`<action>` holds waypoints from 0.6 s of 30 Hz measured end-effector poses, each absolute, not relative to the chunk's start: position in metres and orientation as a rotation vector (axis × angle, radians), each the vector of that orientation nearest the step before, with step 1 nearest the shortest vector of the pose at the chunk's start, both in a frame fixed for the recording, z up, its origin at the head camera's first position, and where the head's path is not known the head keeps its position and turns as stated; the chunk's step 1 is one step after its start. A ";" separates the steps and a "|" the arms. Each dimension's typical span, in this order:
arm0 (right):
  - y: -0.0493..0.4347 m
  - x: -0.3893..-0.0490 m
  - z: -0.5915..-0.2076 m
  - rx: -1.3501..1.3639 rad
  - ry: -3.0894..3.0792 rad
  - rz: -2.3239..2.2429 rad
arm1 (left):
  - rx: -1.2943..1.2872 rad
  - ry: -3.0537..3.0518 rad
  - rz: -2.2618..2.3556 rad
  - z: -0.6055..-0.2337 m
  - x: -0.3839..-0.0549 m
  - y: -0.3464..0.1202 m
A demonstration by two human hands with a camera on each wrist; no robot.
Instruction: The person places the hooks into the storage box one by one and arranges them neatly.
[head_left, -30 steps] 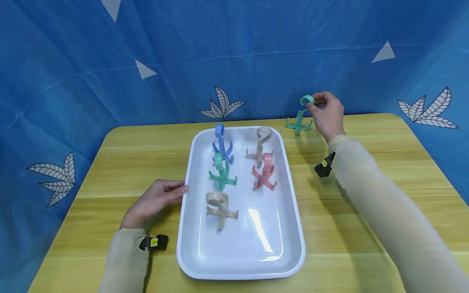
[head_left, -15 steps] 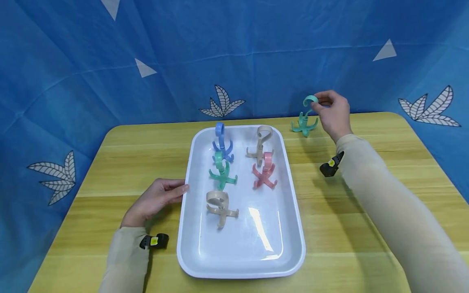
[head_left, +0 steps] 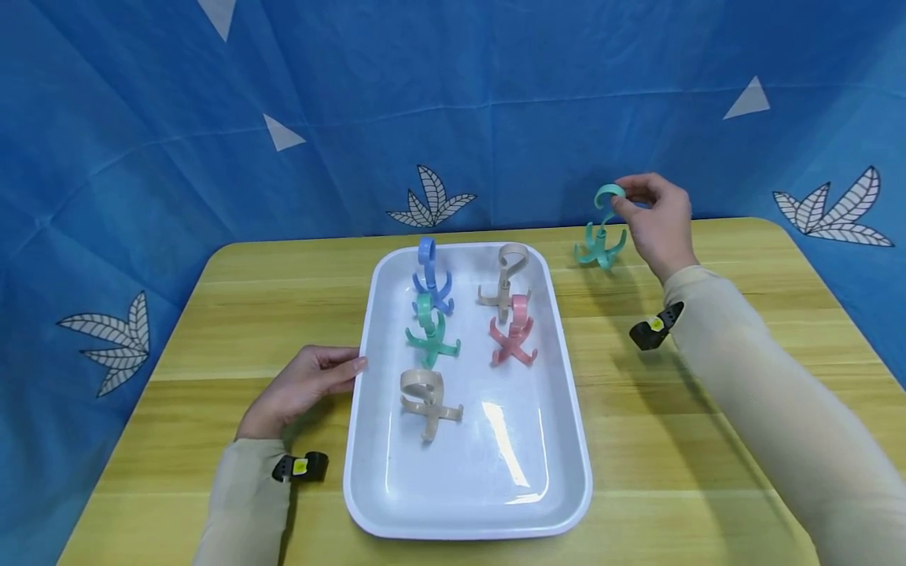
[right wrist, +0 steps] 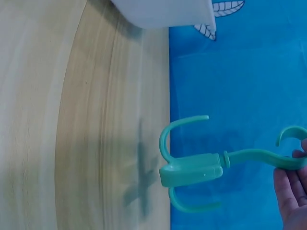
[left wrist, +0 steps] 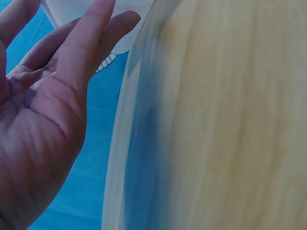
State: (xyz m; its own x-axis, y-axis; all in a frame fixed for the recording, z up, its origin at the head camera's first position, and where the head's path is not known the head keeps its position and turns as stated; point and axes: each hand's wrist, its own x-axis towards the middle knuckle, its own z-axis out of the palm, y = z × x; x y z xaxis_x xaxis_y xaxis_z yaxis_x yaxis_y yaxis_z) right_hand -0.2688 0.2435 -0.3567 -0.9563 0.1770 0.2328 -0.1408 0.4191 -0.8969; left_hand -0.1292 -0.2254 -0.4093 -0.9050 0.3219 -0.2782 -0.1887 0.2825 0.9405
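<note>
In the head view my right hand (head_left: 661,224) pinches a green four-prong hanging hook (head_left: 600,250) by its curved top, near the table's back edge. The right wrist view shows the hook's body (right wrist: 192,170) with prongs pointing outward, its shadow on the wood apart from it. My left hand (head_left: 300,389) holds the left wall of a white tray (head_left: 467,533), thumb over the rim and fingers outside the wall. Inside the tray stand a blue hook (head_left: 432,295), a green hook (head_left: 430,346), a pink hook (head_left: 513,342) and two beige hooks, one at the back (head_left: 503,295) and one nearer (head_left: 430,409).
The tray sits mid-table on a yellow wood-grain table (head_left: 283,295). A blue curtain (head_left: 340,157) with leaf and triangle prints hangs right behind the table's back edge. Black wrist cameras are strapped over both sleeves.
My right hand has moved a little to the right with the green hook, which has turned slightly. My left hand and the tray with its hooks have stayed in place.
</note>
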 end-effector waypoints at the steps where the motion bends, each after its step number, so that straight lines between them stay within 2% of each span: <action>1: 0.244 -0.267 -0.355 -0.031 -2.379 1.555 | 0.121 2.144 1.657 -0.409 -0.129 -0.225; 18: 0.245 -0.244 -0.333 0.016 -2.230 1.674 | 0.129 2.138 1.655 -0.408 -0.129 -0.225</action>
